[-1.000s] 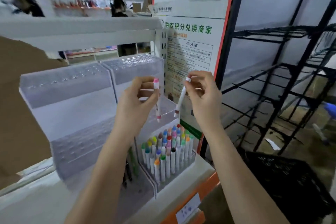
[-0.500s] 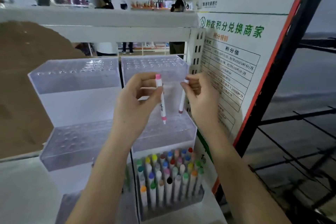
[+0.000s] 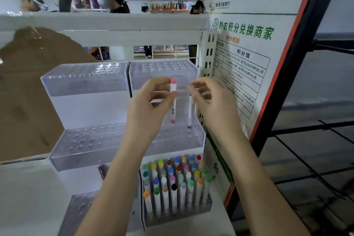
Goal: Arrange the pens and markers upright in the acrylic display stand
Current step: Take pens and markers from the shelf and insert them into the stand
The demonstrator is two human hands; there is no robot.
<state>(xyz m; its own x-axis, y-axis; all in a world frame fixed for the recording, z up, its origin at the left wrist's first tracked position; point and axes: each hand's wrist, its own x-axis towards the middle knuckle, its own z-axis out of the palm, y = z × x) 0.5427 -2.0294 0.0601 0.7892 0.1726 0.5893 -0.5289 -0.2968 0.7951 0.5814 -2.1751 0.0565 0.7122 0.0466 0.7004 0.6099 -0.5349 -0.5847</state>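
Two markers held upright over the acrylic display stand [image 3: 172,74].

The left hand [image 3: 147,109] pinches a pink-capped marker [image 3: 173,101]; the right hand [image 3: 212,105] pinches a white marker [image 3: 190,113] just beside it, both tips above the stand's middle tier, with the filled marker rack [image 3: 176,186] below.

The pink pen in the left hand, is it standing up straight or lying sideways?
Standing up, nearly straight. The pink pen has its pink cap on top and its tip pointing down at the middle tier, pinched by the left hand.
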